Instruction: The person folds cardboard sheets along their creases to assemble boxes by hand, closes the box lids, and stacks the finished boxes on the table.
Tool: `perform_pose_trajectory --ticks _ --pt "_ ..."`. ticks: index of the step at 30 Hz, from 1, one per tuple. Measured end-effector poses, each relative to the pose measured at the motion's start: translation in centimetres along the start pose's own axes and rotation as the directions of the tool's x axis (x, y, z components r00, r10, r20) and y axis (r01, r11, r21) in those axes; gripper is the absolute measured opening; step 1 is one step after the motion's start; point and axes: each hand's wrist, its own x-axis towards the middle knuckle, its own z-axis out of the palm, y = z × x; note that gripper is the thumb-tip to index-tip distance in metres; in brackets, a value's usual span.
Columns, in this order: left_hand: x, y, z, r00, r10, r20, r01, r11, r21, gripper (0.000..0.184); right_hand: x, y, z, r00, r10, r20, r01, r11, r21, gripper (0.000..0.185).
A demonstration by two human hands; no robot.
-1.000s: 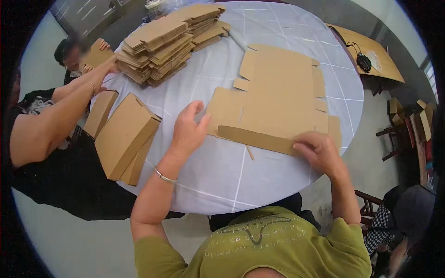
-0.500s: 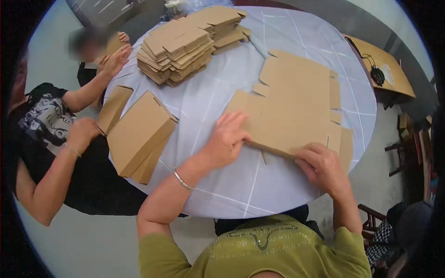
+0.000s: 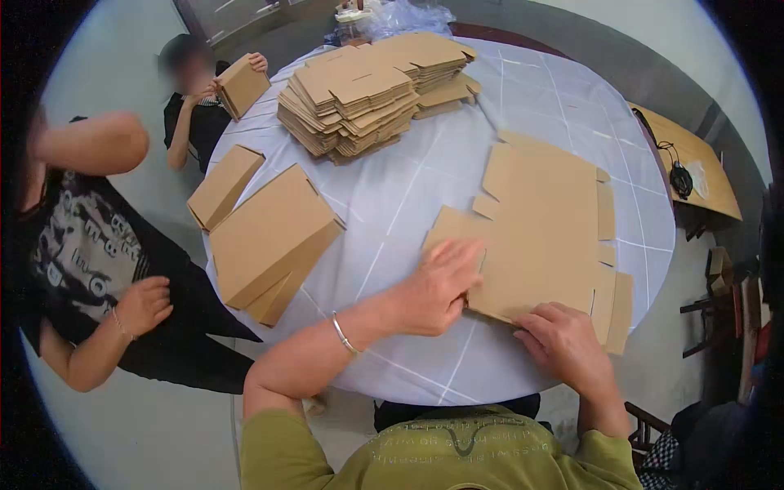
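A flat brown cardboard box blank (image 3: 539,220) with slots and side flaps lies in front of me on the cloth-covered round table (image 3: 392,359). My left hand (image 3: 447,286) is at its near left corner, slightly blurred, with fingers bent over the cardboard and the thumb at the edge. My right hand (image 3: 562,339) grips the near edge further right, fingers on top and curled. The strip along the near edge between my hands is partly hidden by them.
A tall stack of flat cardboard blanks (image 3: 351,98) stands at the back. Folded boxes (image 3: 273,233) lie at the left edge beside a standing person (image 3: 90,245). Another person (image 3: 196,106) holds a box (image 3: 242,86). A side table (image 3: 702,163) stands at right.
The view has shifted, so the table sits lower and further right. My left hand has moved along the near edge toward my right hand. The standing person has let go of the box and raised one arm.
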Motion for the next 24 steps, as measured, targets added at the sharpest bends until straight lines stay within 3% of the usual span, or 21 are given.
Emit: perform_pose_trajectory --ticks 2,3,6,7,9,16,22,24 --pt "0.0 0.3 -0.1 0.986 -0.098 -0.137 0.109 0.991 0.077 0.054 0.4 0.2 1.0 0.999 -0.02 -0.03 0.021 1.0 0.008 0.012" --pt "0.1 0.3 -0.3 0.986 -0.111 -0.126 0.118 0.992 0.053 0.054 0.6 0.3 1.0 0.998 -0.038 -0.05 0.038 0.999 0.012 0.012" --pt "0.5 1.1 -1.4 0.883 -0.418 -0.211 0.465 0.839 0.284 0.097 1.0 0.2 -0.3 1.0 -0.01 -0.029 0.012 0.998 0.067 0.012" --pt "0.5 1.4 -1.7 0.886 -0.419 -0.198 0.46 0.844 0.277 0.097 0.7 0.3 -0.2 1.0 -0.002 -0.012 0.003 0.998 0.062 0.01" --pt "0.4 1.5 -2.1 0.794 -0.584 -0.167 0.602 0.719 0.347 0.099 0.4 0.3 0.4 1.0 0.002 -0.027 -0.001 0.998 0.06 0.01" --pt "0.6 1.8 -1.3 0.862 -0.48 -0.162 0.501 0.762 0.41 0.09 0.2 0.7 0.6 0.998 -0.013 -0.06 0.018 0.997 0.076 0.01" --pt "1.3 2.6 -1.9 0.839 -0.509 -0.192 0.544 0.803 0.245 0.085 -0.1 1.2 0.7 0.999 -0.018 -0.041 0.022 0.995 0.099 0.012" --pt "1.3 2.5 -1.6 0.83 -0.478 -0.286 0.508 0.86 0.037 0.086 0.0 1.2 0.6 0.999 -0.02 -0.034 0.023 0.995 0.101 0.012"
